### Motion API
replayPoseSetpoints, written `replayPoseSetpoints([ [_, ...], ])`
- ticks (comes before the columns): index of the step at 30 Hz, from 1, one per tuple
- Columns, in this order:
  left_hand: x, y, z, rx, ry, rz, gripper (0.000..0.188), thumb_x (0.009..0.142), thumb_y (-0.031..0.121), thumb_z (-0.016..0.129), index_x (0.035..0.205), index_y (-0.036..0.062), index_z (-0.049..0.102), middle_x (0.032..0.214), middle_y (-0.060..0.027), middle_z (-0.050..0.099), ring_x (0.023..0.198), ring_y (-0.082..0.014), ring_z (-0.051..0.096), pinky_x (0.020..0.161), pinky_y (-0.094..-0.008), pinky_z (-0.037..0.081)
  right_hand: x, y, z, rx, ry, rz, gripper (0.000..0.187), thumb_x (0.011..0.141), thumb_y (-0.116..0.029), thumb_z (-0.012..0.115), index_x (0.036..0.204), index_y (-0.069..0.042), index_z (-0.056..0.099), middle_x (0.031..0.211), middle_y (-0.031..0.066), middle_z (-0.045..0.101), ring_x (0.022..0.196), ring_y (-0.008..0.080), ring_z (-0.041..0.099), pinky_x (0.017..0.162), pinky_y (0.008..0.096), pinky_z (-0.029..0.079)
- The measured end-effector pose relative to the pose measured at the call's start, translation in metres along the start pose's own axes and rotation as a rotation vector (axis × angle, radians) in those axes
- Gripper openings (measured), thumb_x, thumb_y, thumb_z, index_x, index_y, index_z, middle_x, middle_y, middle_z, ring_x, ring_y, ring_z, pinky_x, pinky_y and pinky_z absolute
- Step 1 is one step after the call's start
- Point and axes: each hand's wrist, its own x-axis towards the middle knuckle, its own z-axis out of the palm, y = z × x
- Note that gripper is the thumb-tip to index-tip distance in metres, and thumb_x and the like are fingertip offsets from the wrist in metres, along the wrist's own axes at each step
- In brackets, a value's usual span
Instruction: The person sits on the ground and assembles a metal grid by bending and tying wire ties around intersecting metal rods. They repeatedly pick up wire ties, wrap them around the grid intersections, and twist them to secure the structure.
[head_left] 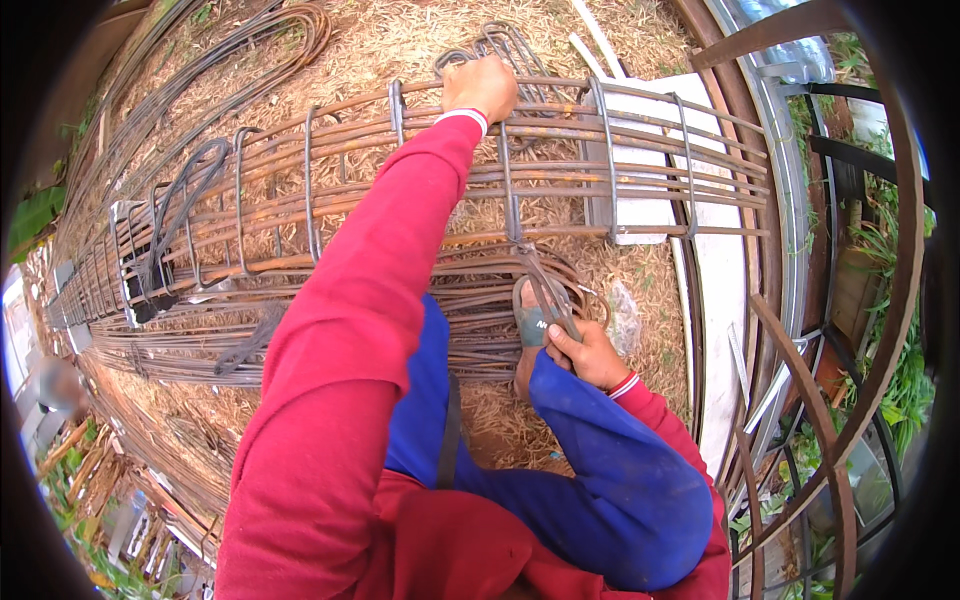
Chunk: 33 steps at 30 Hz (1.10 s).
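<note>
A long rebar cage (400, 196) of rusty bars tied with grey stirrups runs across in front of me. My left hand (480, 88) reaches over to its far side, fingers closed on the far bar where a stirrup meets it; the fingertips are hidden. Closer in, my right hand (590, 355) grips the handles of steel pincers (550, 290). Their jaws are at the cage's near bar, at the foot of the same stirrup (507, 180). Whether they bite on wire is too small to tell.
Loose stirrups (510, 45) lie beyond the cage. More rebar (490, 335) lies near my sandalled foot (532, 318). White boards (725, 300) lie under the cage's right end, with curved brown metal bars (905, 260) farther right. A dark bundle of wire (165, 250) hangs on the cage's left part.
</note>
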Motion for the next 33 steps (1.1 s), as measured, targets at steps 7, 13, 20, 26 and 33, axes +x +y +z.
replayPoseSetpoints([
  [7, 0.004, -0.005, 0.009, 0.007, 0.043, 0.026, 0.041, 0.100, 0.028, 0.041, 0.102, 0.0021, 0.073, 0.104, -0.0228, 0.072, 0.103, -0.0380, 0.068, 0.103, -0.0491, 0.038, 0.005, 0.007, -0.002, 0.899, -0.503, 0.215, 0.042, 0.101, -0.042, 0.056, 0.105, 0.000, 0.055, 0.070, 0.0033, 0.050, 0.054, 0.0120, 0.043, 0.052, 0.0255, 0.039],
  [13, -0.033, -0.003, 0.002, -0.175, 0.460, 0.348, 0.042, 0.102, 0.038, 0.048, 0.111, -0.0001, 0.065, 0.109, -0.0226, 0.066, 0.107, -0.0371, 0.057, 0.100, -0.0461, 0.036, 0.019, 0.025, -0.005, 0.869, -0.577, 0.166, 0.055, 0.098, -0.053, 0.054, 0.100, 0.001, 0.056, 0.070, 0.0043, 0.050, 0.053, 0.0123, 0.044, 0.048, 0.0262, 0.037],
  [20, -0.279, 0.004, 0.065, -1.046, 0.171, -0.280, 0.049, 0.094, 0.037, 0.071, 0.114, -0.0020, 0.049, 0.091, -0.0071, 0.057, 0.085, -0.0172, 0.056, 0.078, -0.0348, 0.047, 0.026, 0.044, 0.003, 0.890, -0.604, 0.113, 0.063, 0.095, -0.060, 0.055, 0.098, 0.002, 0.056, 0.068, 0.0034, 0.049, 0.053, 0.0129, 0.044, 0.047, 0.0263, 0.036],
  [26, -0.269, 0.016, 0.110, -1.767, -0.450, -0.560, 0.052, 0.097, 0.053, 0.060, 0.091, 0.0009, 0.058, 0.080, -0.0080, 0.060, 0.075, -0.0198, 0.061, 0.071, -0.0346, 0.053, 0.022, 0.032, 0.000, 0.671, -0.514, 0.027, 0.049, 0.093, -0.045, 0.067, 0.105, 0.001, 0.057, 0.081, 0.0099, 0.061, 0.063, 0.0181, 0.057, 0.056, 0.0295, 0.047],
  [33, -0.267, 0.044, 0.136, -1.651, -0.052, -0.578, 0.041, 0.102, 0.041, 0.057, 0.083, 0.0042, 0.055, 0.063, -0.0034, 0.054, 0.059, -0.0149, 0.055, 0.056, -0.0300, 0.047, -0.018, 0.021, 0.002, -0.472, 0.243, -0.434, 0.086, 0.084, -0.027, 0.077, 0.148, 0.008, 0.030, 0.136, 0.0308, 0.050, 0.131, 0.0420, 0.047, 0.112, 0.0456, 0.035],
])
